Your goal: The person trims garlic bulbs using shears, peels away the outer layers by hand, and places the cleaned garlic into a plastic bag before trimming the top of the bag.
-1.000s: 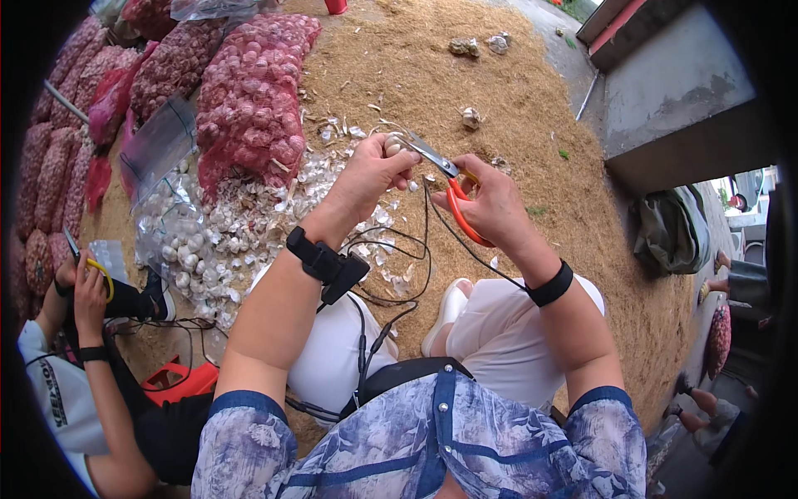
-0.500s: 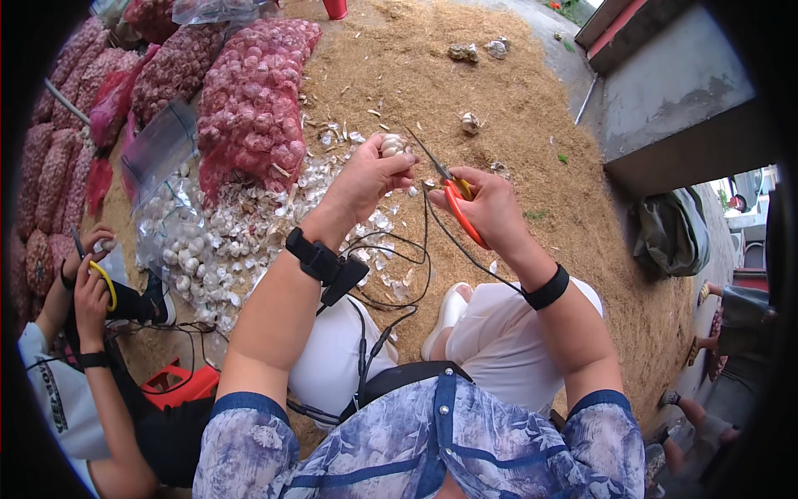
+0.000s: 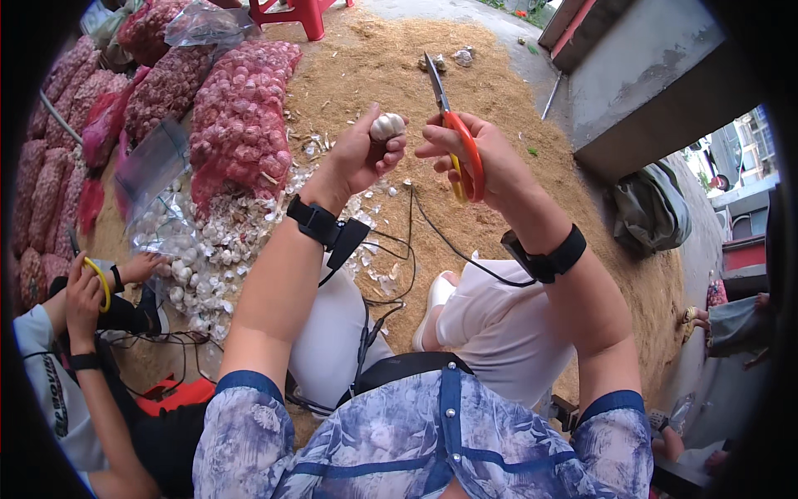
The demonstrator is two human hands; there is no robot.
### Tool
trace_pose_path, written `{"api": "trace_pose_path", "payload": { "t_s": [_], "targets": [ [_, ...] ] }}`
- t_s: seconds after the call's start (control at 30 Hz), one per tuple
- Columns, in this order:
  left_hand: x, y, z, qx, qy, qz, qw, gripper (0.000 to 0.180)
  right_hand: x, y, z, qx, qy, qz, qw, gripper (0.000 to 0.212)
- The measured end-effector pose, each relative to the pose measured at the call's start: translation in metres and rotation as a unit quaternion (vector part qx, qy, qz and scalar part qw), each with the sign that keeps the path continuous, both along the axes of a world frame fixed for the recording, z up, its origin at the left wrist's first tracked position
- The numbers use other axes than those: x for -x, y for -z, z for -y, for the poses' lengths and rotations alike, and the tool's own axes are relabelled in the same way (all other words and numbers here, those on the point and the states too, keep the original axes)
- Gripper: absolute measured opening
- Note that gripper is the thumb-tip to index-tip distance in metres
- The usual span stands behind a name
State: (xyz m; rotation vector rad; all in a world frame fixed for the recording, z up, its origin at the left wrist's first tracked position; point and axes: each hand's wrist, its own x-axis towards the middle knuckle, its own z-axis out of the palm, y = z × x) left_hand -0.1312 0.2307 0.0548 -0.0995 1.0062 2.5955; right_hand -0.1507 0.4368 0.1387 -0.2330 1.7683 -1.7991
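A white garlic bulb (image 3: 386, 127) rests in the fingers of my left hand (image 3: 359, 154), which is closed around its lower side. My right hand (image 3: 486, 158) grips a pair of scissors (image 3: 471, 158) with orange and yellow handles. The blades point up and away, apart from the bulb, and look nearly closed together. Left of my left arm, peeled white garlic bulbs (image 3: 184, 270) lie in a heap among loose papery skins (image 3: 241, 223).
Mesh sacks of pink garlic (image 3: 243, 116) stand at the far left. A co-worker's hand (image 3: 83, 291) at the left holds yellow-handled scissors (image 3: 105, 287). A black cable (image 3: 411, 241) hangs between my arms. A red stool (image 3: 312, 21) stands at the far side. Brown chaff (image 3: 532, 233) covers the ground.
The scissors have swung upright and away from the bulb, and my hands have moved a little farther apart. The co-worker's other hand now reaches to the garlic heap. More of the red stool shows.
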Motion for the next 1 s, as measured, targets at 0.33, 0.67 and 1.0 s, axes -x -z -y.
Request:
{"api": "trace_pose_path", "payload": {
  "t_s": [0.33,0.67,1.0],
  "targets": [
    [0.015,-0.065,0.081,0.109,-0.119,-0.137,0.977,0.016,-0.001,-0.059,-0.003,0.033,-0.059,-0.055,0.996,0.047],
    [-0.155,0.126,0.215,0.093,-0.427,0.154,0.886,0.026,0.078,-0.015,0.021,0.088,-0.036,-0.027,0.995,0.044],
    [-0.208,0.238,0.167,0.089,-0.371,0.458,0.803,0.016,0.107,0.078,0.019,0.151,0.117,0.116,0.975,0.035]
  ]
}}
